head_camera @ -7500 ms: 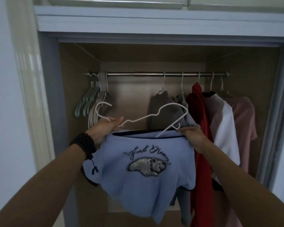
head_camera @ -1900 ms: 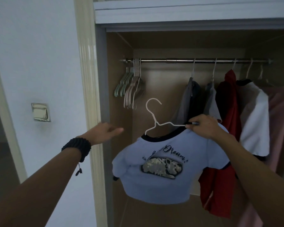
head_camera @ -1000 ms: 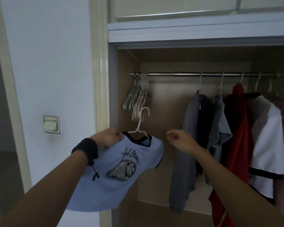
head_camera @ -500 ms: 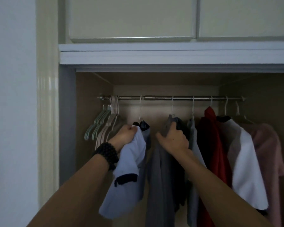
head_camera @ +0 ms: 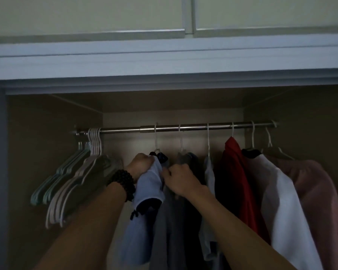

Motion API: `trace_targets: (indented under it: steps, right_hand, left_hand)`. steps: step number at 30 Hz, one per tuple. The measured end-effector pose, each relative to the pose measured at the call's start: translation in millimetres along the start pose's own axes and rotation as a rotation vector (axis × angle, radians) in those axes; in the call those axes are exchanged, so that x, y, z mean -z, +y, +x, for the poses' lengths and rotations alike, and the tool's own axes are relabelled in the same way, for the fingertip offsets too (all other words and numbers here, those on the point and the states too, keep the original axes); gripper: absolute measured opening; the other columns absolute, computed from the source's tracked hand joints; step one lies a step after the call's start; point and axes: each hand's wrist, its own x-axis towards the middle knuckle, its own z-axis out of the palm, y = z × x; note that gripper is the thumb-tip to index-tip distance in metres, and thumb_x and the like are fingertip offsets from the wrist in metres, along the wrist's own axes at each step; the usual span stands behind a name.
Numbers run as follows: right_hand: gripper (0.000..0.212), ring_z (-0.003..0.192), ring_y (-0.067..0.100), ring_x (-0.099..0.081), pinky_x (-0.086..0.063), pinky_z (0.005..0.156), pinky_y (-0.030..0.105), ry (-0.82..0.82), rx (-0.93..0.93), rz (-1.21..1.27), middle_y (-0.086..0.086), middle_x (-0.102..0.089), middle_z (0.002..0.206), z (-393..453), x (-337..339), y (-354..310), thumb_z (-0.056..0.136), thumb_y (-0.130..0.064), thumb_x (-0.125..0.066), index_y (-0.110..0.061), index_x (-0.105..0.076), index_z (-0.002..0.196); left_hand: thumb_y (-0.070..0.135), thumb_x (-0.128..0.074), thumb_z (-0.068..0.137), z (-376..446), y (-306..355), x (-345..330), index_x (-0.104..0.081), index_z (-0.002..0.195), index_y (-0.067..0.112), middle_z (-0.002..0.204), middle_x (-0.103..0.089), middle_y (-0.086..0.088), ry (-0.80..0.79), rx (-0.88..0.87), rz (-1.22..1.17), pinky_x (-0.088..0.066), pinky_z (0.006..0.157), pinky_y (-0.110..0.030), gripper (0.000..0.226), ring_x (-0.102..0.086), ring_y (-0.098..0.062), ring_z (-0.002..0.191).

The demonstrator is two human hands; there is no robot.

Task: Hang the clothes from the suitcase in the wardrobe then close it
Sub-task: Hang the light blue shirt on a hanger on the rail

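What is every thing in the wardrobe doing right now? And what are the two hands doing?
Light blue shirt: on a hanger hooked over the rod, gripped at the shoulder.
Left hand: grips the light blue shirt.
Right hand: fingers curled at the grey garment.
Grey garment: hanging.
Red garment: hanging.
White garment: hanging.
Pink garment: hanging.
Spare hangers: bunched at the rod's left end, bare.
Rod: level.
Wardrobe: open.

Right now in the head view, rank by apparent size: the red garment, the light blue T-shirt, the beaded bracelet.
1. red garment
2. light blue T-shirt; partly hidden, so these two are unsure
3. beaded bracelet
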Motion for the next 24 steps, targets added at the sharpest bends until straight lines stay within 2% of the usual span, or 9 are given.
trace_targets:
  steps: [4, 8, 10, 12, 16, 18, 20, 22, 24]
  right_hand:
    - [0.035, 0.047, 0.03, -0.065, -0.056, 0.045, 0.032, -0.02, -0.078, 0.09, 0.022, -0.065, 0.066, 0.0, 13.5, 13.2, 0.09, -0.019, -0.049, -0.002, -0.057, 0.061]
    - [0.034, 0.044, 0.024, -0.064, -0.048, 0.039, 0.021, -0.04, -0.123, 0.029, 0.013, -0.063, 0.061, -4.9, 13.5, 17.6, 0.091, -0.016, -0.049, -0.006, -0.053, 0.058]
    - [0.033, 0.047, 0.025, -0.066, -0.05, 0.043, 0.021, -0.035, -0.126, 0.002, 0.014, -0.066, 0.067, -13.3, 12.2, 17.3, 0.091, -0.018, -0.048, -0.004, -0.056, 0.063]
    - [0.029, 0.051, 0.025, -0.067, -0.054, 0.048, 0.024, -0.016, -0.121, 0.026, 0.016, -0.07, 0.079, -25.0, 13.7, 14.8, 0.094, -0.021, -0.047, -0.001, -0.063, 0.082]
    - [0.025, 0.064, 0.022, -0.065, -0.054, 0.062, 0.027, 0.099, -0.048, 0.035, 0.011, -0.069, 0.087, -59.6, 24.6, 7.3, 0.097, -0.031, -0.046, -0.015, -0.063, 0.107]
    - [0.025, 0.071, 0.023, -0.066, -0.052, 0.068, 0.024, 0.141, -0.038, 0.019, 0.009, -0.07, 0.085, -81.2, 32.7, 3.1, 0.096, -0.029, -0.048, -0.015, -0.065, 0.109]
    - [0.024, 0.075, 0.021, -0.065, -0.042, 0.06, 0.01, 0.162, -0.048, -0.028, 0.007, -0.068, 0.079, -107.9, 43.6, 2.6, 0.094, -0.021, -0.051, -0.011, -0.066, 0.11]
    - [0.027, 0.087, 0.023, -0.065, -0.04, 0.063, 0.007, 0.165, -0.09, -0.085, 0.008, -0.07, 0.087, -135.2, 58.1, 3.4, 0.091, -0.018, -0.053, -0.011, -0.065, 0.115]
    - [0.026, 0.092, 0.024, -0.065, -0.046, 0.077, 0.016, 0.178, -0.126, -0.11, 0.007, -0.071, 0.091, -159.8, 72.2, 6.8, 0.089, -0.017, -0.054, -0.012, -0.068, 0.11]
  left_hand:
    - [0.02, -0.05, 0.101, -9.5, -22.8, -10.3, -0.062, 0.11, -0.009, 0.097, -0.064, -0.016, -0.119, -0.002, -0.121, -0.051, 0.071, -0.025, 0.033, -0.06, -0.022, 0.084]
    - [0.019, -0.06, 0.096, -33.0, -37.7, -5.9, -0.059, 0.097, 0.005, 0.081, -0.06, -0.003, -0.147, -0.083, 0.105, -0.044, 0.051, -0.007, 0.014, -0.056, -0.009, 0.07]
    - [0.026, -0.057, 0.097, -44.9, -42.6, 1.0, -0.056, 0.092, 0.008, 0.079, -0.057, -0.001, -0.117, -0.095, 0.16, -0.043, 0.048, -0.008, 0.018, -0.053, -0.008, 0.067]
    - [0.034, -0.054, 0.098, -56.3, -42.7, 14.1, -0.057, 0.098, 0.008, 0.086, -0.061, -0.001, -0.08, -0.1, 0.186, -0.046, 0.054, -0.016, 0.026, -0.056, -0.009, 0.072]
    - [0.027, -0.053, 0.098, -82.6, -33.1, 38.5, -0.06, 0.102, 0.015, 0.102, -0.066, -0.007, 0.023, -0.208, 0.184, -0.047, 0.067, -0.023, 0.014, -0.06, -0.014, 0.085]
    - [0.022, -0.052, 0.098, -103.8, -24.2, 37.7, -0.06, 0.106, 0.016, 0.1, -0.062, 0.0, 0.043, -0.285, 0.186, -0.046, 0.071, -0.021, 0.013, -0.058, -0.013, 0.092]
    - [0.016, -0.053, 0.097, -128.6, -12.4, 24.7, -0.06, 0.11, 0.013, 0.099, -0.062, 0.0, 0.038, -0.362, 0.16, -0.045, 0.073, -0.019, 0.015, -0.059, -0.013, 0.094]
    - [0.012, -0.054, 0.095, -152.9, -0.7, 4.2, -0.061, 0.109, 0.013, 0.096, -0.063, -0.001, -0.016, -0.441, 0.145, -0.044, 0.072, -0.016, 0.016, -0.06, -0.014, 0.091]
    - [0.012, -0.055, 0.095, -177.6, 10.4, -17.4, -0.06, 0.108, 0.017, 0.092, -0.063, 0.003, -0.101, -0.489, 0.121, -0.047, 0.071, -0.019, 0.015, -0.061, -0.013, 0.087]
